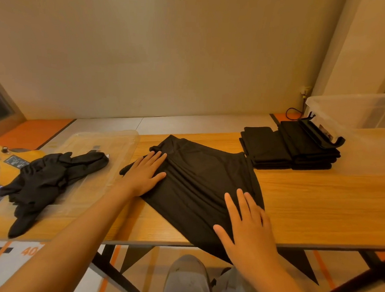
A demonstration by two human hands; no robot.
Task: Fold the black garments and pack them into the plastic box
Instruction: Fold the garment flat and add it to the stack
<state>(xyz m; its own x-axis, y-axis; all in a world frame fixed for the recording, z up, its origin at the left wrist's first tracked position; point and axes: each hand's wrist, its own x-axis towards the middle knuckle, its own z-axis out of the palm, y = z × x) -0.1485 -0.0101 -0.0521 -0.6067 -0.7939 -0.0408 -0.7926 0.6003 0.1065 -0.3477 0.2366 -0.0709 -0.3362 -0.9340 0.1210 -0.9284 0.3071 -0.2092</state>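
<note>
Both hands flat, fingers spread: left hand [145, 173] & right hand [246, 223] press garment [203, 190] ctr frame, I'd say smoothing pre-fold.

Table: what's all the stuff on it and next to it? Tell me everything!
table: one, light wood, across the middle
spread garment: one, black, table centre, near end hanging off
folded garments: two stacks, black, far right, beside the box
crumpled garments: one heap, black, left, on the lid
lid: one, clear, left on table
plastic box: one, clear, far right
yellow device: one, black knobs, far left
left hand: flat on the spread garment's left side
right hand: flat on its near end
</note>
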